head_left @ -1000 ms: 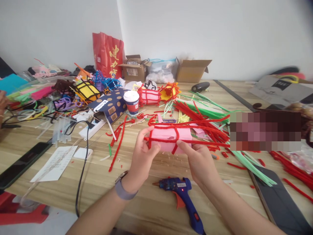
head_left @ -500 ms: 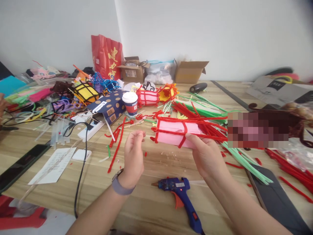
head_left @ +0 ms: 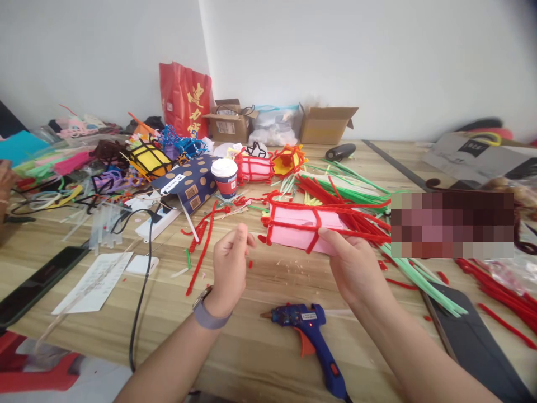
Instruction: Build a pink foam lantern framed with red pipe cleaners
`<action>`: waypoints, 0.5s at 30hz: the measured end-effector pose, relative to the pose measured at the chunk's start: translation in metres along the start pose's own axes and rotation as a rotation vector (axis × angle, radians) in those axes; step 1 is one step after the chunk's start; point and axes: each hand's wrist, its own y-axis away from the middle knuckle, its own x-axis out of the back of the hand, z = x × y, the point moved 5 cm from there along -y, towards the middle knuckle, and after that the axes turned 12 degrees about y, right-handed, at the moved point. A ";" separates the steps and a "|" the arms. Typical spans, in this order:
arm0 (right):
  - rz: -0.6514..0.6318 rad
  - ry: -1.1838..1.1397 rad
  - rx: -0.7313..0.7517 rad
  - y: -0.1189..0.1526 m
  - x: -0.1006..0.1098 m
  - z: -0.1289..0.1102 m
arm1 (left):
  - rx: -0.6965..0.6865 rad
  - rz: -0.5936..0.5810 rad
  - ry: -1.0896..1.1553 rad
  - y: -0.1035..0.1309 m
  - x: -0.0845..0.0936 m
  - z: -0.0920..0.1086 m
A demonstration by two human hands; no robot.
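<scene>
My right hand (head_left: 356, 266) grips a pink paper lantern (head_left: 289, 224) framed with red pipe cleaners, thumb on its near side. The lantern lies sideways above the table, its left end pointing at my left hand. Just left of that end is my left hand (head_left: 230, 263), apart from it, with fingers curled in and thumb raised. No object shows in the left hand; its palm is hidden. Below the lantern, a blue hot glue gun (head_left: 304, 324) with an orange trigger lies on the table, nozzle to the left. Loose red pipe cleaners (head_left: 201, 252) lie beyond my left hand.
A lidded paper cup (head_left: 224, 178) stands by a dotted blue box (head_left: 191, 179). Green pipe cleaners (head_left: 432, 285) lie at right over a dark tablet-like slab (head_left: 474, 341). A black cable (head_left: 140, 313) runs down the left. Another person's hand (head_left: 6, 184) shows at the left edge.
My left thumb has lifted away from the fingertips, which now show to its right. The lantern and right hand have hardly moved; the view has shifted slightly.
</scene>
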 end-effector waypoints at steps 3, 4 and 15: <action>-0.009 0.037 -0.006 0.001 -0.001 0.002 | 0.012 -0.023 0.043 0.005 -0.005 0.000; -0.015 0.052 -0.007 0.002 -0.002 0.003 | 0.061 -0.053 0.075 0.006 -0.008 -0.002; -0.081 0.167 -0.015 0.011 -0.016 0.015 | 0.472 -0.297 0.405 0.015 -0.032 -0.010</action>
